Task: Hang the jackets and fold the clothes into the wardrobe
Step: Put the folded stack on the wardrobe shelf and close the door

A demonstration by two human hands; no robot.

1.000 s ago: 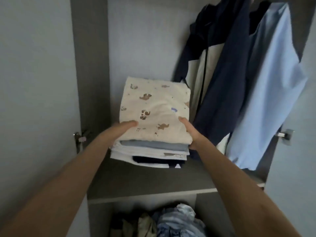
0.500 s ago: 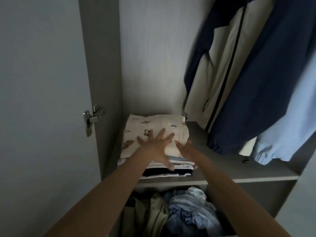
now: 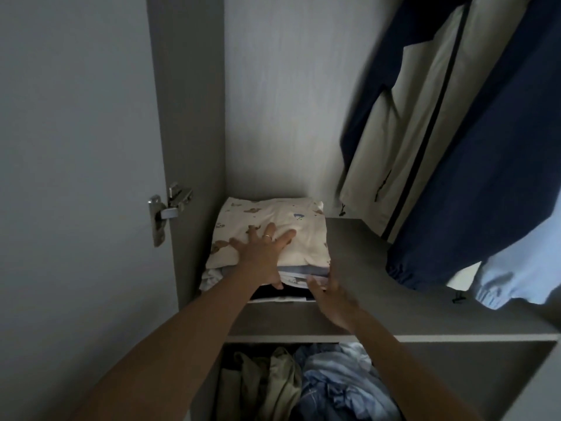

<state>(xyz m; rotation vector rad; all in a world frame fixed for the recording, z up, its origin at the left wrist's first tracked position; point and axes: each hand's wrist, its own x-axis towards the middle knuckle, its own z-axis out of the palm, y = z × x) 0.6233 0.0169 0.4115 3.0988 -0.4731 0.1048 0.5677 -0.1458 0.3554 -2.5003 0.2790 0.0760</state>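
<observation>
Since a second ago the folded stack (image 3: 273, 235) has gone from riding between both my palms to sitting on the shelf (image 3: 379, 284), and my right hand (image 3: 331, 302) has slid back toward the front edge.

Closest to me, under both forearms, there's a loose heap (image 3: 328, 387) in the lower compartment. It's too jumbled to count. Just past that, my right hand is relaxed, fingers straight, at the stack's front right corner; whether it's touching or just beside, I honestly can't tell. My left hand (image 3: 264, 256) is spread flat, palm down on the top piece, gripping nothing.

Tip for this bit, imo: keep the flat palm pressing down while the other hand nudges the side, so the layers square up together instead of the top one sliding off. The stack is tucked into the back left corner, which helps.

Counts: one stack, at least four layers showing at its front edge. Beyond and to the right of my right hand hang two garments: one navy-and-cream jacket (image 3: 409, 132) and one light blue jacket (image 3: 516, 268). One door hinge (image 3: 170, 208) sits left of my left hand.
</observation>
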